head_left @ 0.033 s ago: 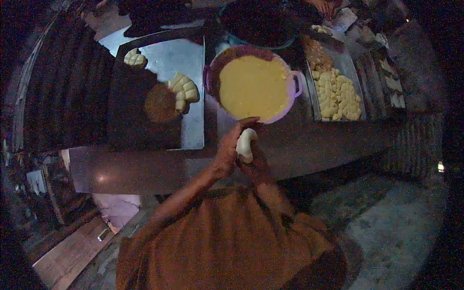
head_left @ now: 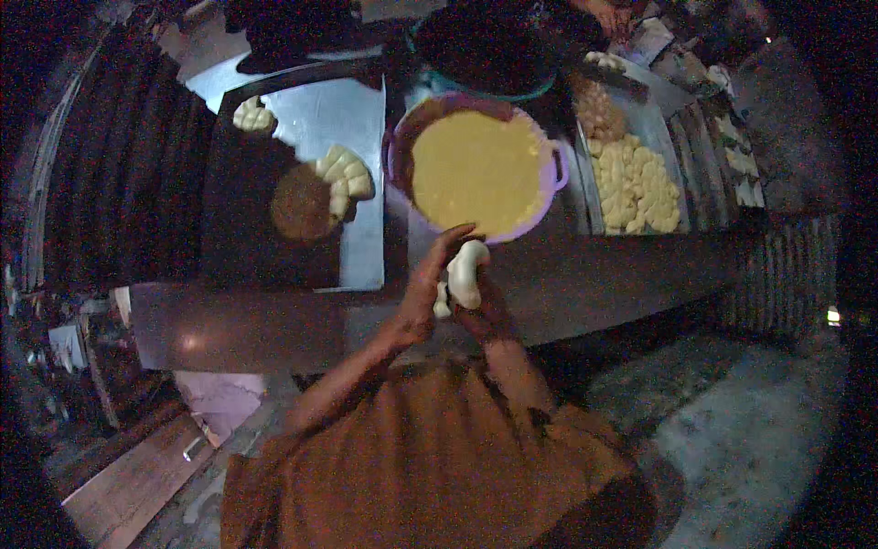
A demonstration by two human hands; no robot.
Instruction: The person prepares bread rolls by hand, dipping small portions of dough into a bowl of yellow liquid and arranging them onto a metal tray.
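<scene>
A smooth, pale piece of dough point(head_left: 467, 274) stands out of my right hand point(head_left: 487, 316), whose fingers wrap round its lower part and are mostly in shadow. Beside it, my left hand point(head_left: 424, 297) has its fingers stretched forward along the dough, toward the tub's near rim. A smaller pale bit of dough point(head_left: 443, 301) shows between the left palm and the right hand; I cannot tell which hand bears it. Just beyond my hands stands a round pinkish-purple tub point(head_left: 560, 166) with handles, filled with a yellow mass point(head_left: 476, 169).
On the left, a metal tray point(head_left: 364, 242) carries a curved row of pale dough pieces point(head_left: 347, 174) and a small cluster point(head_left: 253, 115). Another tray point(head_left: 660, 110) at right holds many yellowish lumps point(head_left: 633, 188). Behind the tub sits a dark, green-rimmed basin point(head_left: 529, 94). Another person's hand point(head_left: 613, 16) shows at the far right.
My left hand has drawn slightly away from the dough, uncovering the small bit beside its palm. The dough's upper end looks fuller. The whole view has shifted slightly.
</scene>
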